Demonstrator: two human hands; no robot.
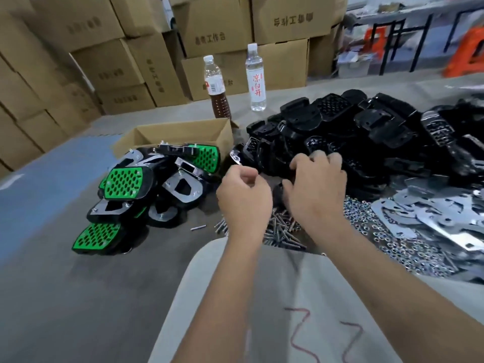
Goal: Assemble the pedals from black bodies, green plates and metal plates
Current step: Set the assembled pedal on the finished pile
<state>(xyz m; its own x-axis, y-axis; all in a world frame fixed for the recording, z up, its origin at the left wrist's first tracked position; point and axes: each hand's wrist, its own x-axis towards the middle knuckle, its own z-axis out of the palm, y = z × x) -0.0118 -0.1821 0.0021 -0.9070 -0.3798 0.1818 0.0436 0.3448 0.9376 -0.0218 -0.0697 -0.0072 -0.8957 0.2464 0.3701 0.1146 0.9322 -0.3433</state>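
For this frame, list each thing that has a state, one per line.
left hand: fingers curled, nothing visibly held
right hand: reaching into the black bodies, which lie in a loose heap
assembled pedals: piled, some green side up
cardboard box: open
brown bottle: upright, capped, partly full
clear bottle: upright, capped
metal plates: loosely stacked

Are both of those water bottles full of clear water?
No: the shorter bottle holds brown liquid in its lower part, while the taller bottle beside it holds clear liquid.
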